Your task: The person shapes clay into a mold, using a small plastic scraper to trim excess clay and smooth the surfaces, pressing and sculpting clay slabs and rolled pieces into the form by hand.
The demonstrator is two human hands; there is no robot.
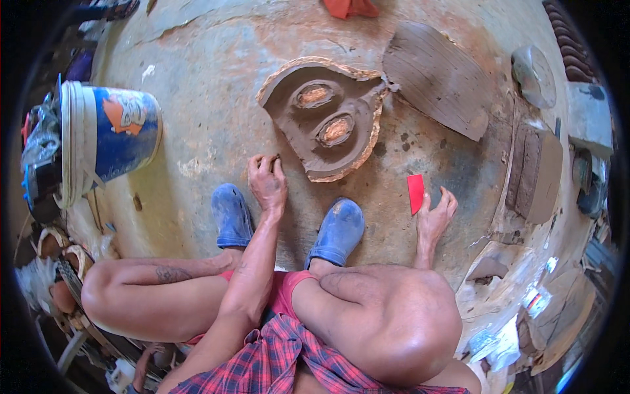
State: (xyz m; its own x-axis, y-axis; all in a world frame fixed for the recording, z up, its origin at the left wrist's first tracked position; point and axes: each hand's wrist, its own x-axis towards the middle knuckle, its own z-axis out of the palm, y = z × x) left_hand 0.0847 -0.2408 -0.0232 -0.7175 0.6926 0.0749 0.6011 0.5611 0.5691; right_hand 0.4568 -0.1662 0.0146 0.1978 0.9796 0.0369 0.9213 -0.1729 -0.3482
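Observation:
A shaped brown clay piece (348, 154) with rough tan edges and two raised oval rings lies on the floor in front of me. A smooth clay slab (436, 79) adjoins it at upper right. My left hand (266, 177) is low beside the piece's lower-left edge, fingers curled closed around a small dark bit I cannot make out. My right hand (433, 213) is at lower right, fingers bent and apart. Its thumb is beside a flat red scraper (415, 190); I cannot tell whether they touch. My blue clogs (338, 230) are below the clay.
A white-and-blue bucket (131, 131) stands left. At right lie a clay block (535, 171), a grey rounded object (533, 75), a pale block (590, 115) and stacked dark curved pieces (567, 43). Red cloth (348, 6) lies far ahead. Clutter (62, 289) fills the lower left.

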